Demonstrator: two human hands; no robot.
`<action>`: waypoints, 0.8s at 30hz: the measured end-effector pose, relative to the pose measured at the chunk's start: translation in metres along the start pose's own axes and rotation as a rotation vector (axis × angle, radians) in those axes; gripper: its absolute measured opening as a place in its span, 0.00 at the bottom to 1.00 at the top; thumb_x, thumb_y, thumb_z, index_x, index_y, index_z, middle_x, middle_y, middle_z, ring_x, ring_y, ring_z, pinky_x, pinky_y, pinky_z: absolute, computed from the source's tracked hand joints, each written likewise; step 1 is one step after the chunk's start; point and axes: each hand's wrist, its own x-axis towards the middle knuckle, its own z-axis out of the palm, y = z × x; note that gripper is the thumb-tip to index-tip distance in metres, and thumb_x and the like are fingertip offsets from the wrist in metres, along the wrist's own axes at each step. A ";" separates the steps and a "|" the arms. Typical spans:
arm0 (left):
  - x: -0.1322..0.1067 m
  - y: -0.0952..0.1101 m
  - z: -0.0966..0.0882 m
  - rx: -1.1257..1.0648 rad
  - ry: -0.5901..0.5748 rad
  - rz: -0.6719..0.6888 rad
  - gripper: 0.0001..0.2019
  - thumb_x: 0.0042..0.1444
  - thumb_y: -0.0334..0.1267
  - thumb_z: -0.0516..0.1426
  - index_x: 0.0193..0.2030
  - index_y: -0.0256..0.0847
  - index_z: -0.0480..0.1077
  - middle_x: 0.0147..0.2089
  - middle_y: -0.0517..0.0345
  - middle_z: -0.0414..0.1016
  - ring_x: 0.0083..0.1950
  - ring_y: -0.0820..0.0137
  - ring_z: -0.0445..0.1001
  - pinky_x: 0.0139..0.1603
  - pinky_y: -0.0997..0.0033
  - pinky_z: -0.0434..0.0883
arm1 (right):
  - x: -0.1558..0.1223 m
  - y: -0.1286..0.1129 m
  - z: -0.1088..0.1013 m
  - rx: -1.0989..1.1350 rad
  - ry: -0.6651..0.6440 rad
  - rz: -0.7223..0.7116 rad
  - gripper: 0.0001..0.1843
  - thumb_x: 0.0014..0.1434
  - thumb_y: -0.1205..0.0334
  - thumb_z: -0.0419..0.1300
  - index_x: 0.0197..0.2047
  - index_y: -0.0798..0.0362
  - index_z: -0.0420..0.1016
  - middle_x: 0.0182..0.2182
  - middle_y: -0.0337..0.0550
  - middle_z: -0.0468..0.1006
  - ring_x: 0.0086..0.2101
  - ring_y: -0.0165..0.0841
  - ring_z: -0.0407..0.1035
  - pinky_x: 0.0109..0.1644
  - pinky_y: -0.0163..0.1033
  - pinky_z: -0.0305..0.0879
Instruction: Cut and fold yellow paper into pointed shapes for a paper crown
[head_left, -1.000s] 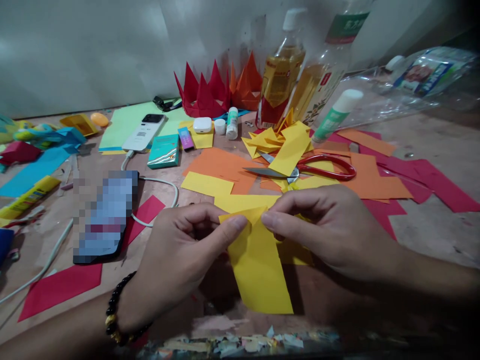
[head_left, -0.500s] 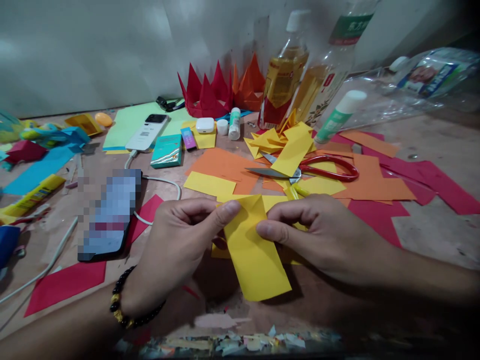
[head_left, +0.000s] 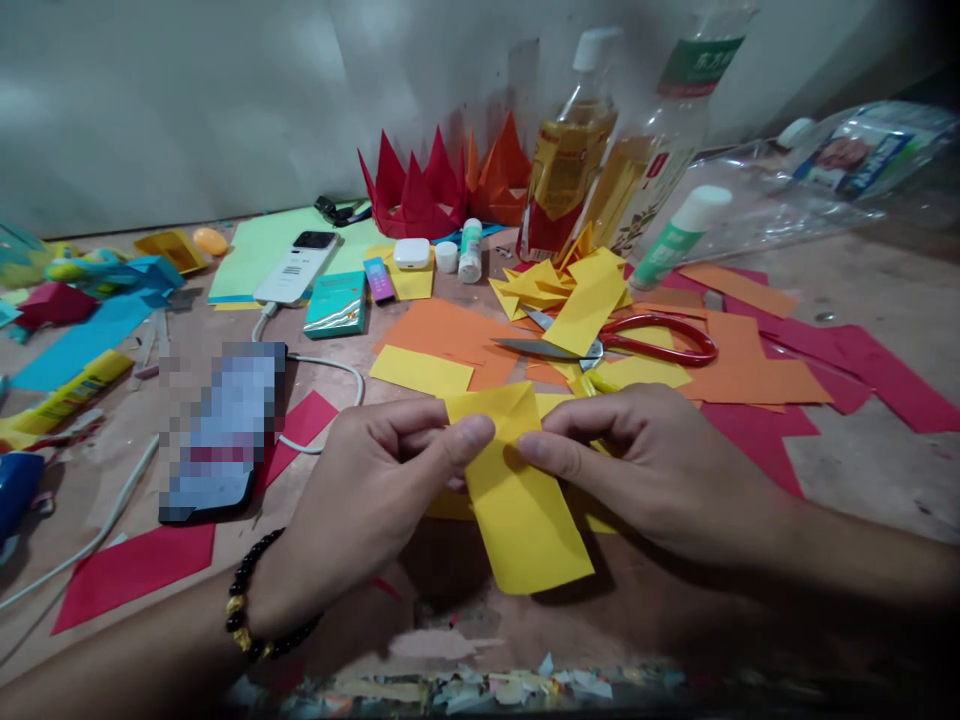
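Observation:
A rectangular piece of yellow paper (head_left: 529, 525) is held up between my two hands, its far end creased. My left hand (head_left: 405, 470) pinches its upper left edge, thumb on top and fingers behind. On the upper right side, my right hand (head_left: 637, 460) grips the same paper between thumb and bent fingers. More yellow paper (head_left: 450, 505) lies beneath, partly hidden by the hands. Just beyond are red-handled scissors (head_left: 667, 335), lying open under a yellow strip (head_left: 589, 310), beside a heap of folded yellow pieces (head_left: 536, 285).
At the back stand a red paper crown (head_left: 416, 195), an orange crown (head_left: 499, 180), two drink bottles (head_left: 570, 180) and a glue stick (head_left: 682, 235). A phone (head_left: 229, 430) with a white cable lies left. Orange sheets (head_left: 750, 360) and red sheets (head_left: 892, 380) spread right.
Both hands have shifted slightly, the left one to the right, with the yellow paper. The paper's near end has moved a little right and up. Both grips stay the same.

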 end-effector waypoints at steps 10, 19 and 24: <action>0.001 -0.002 0.000 0.004 -0.003 -0.045 0.21 0.65 0.55 0.66 0.29 0.40 0.78 0.31 0.60 0.79 0.33 0.71 0.75 0.32 0.78 0.72 | -0.002 0.003 -0.001 0.009 -0.007 0.014 0.21 0.66 0.44 0.67 0.30 0.52 0.82 0.26 0.38 0.76 0.28 0.30 0.66 0.28 0.35 0.58; 0.002 -0.002 -0.001 0.037 -0.014 -0.001 0.17 0.67 0.52 0.66 0.33 0.43 0.84 0.32 0.61 0.83 0.34 0.72 0.77 0.33 0.80 0.73 | 0.001 0.003 0.000 0.044 0.033 -0.009 0.16 0.63 0.51 0.72 0.30 0.51 0.78 0.25 0.32 0.73 0.27 0.26 0.63 0.28 0.32 0.59; -0.001 0.001 0.004 0.033 -0.014 0.008 0.15 0.66 0.52 0.66 0.37 0.44 0.86 0.33 0.58 0.86 0.34 0.68 0.81 0.31 0.78 0.74 | 0.002 0.004 -0.001 0.077 0.125 -0.090 0.12 0.66 0.50 0.70 0.38 0.49 0.87 0.33 0.38 0.84 0.33 0.31 0.73 0.35 0.34 0.67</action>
